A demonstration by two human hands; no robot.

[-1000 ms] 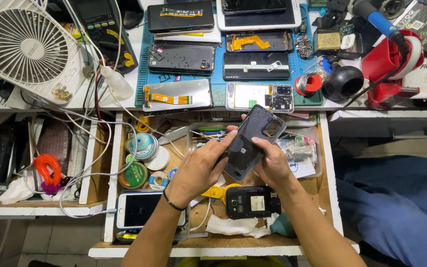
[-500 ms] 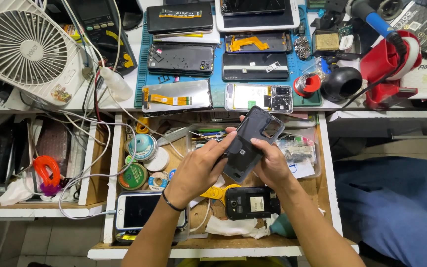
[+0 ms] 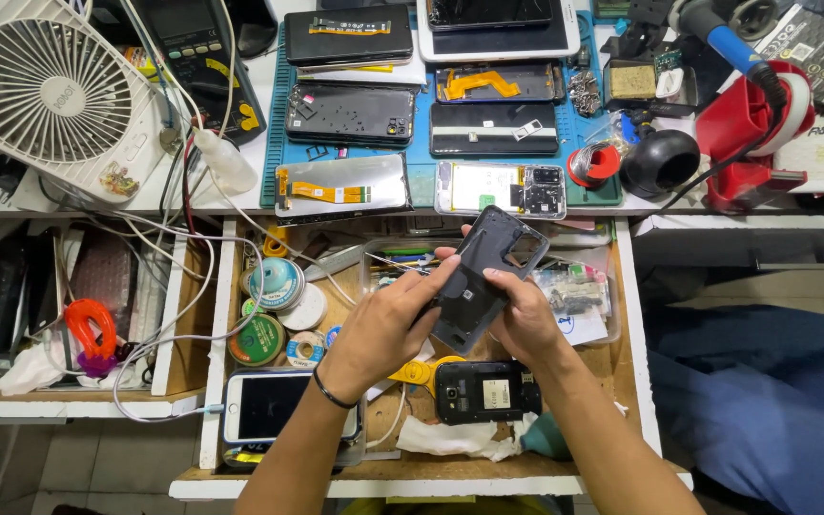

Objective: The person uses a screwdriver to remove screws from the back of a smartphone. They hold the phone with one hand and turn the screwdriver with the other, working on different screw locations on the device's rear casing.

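A: Start on the left w/ me. White fan (image 3: pixel 50 95) on the surface (image 3: pixel 813 191), tangle of cables (image 3: pixel 183 277) dropping past it into the side shelf, orange loop thing (image 3: pixel 91 324) down there.

B: Yep. Then the open drawer (image 3: pixel 412 467): tape rolls (image 3: pixel 274 315) stacked on the left side, white phone (image 3: pixel 283 408) at the front edge w/ a cable plugged in.

A: And the hands?

B: Left hand (image 3: pixel 388 329) wraps the lower edge of a dark phone back cover (image 3: pixel 484 277), fingers curled round it. Right hand (image 3: pixel 526 319) cups it from underneath, thumb on the inner face. Both closed on it, held tilted, over the drawer, not touching anything else.

A: Risk, imo?

B: Thin plastic shell, gripped mostly by edges. If the two hands twist against each other it could flex or crack near the camera cutout. A slip would drop it into drawer clutter, prob. onto the small black phone (image 3: pixel 486 391) lying open-backed right below.

A: Cables too. Left forearm is close to that white lead; a snag could drag the white phone off the front.

B: Above, blue mat (image 3: pixel 422 186) w/ opened phones (image 3: pixel 350 113) and loose screws. Can't tell how many bits.

A: Far right: black blower bulb (image 3: pixel 660 162), red stand (image 3: pixel 751 133) w/ blue-handled iron (image 3: pixel 731 43). If it's hot, can't tell, its cord is near the edge.
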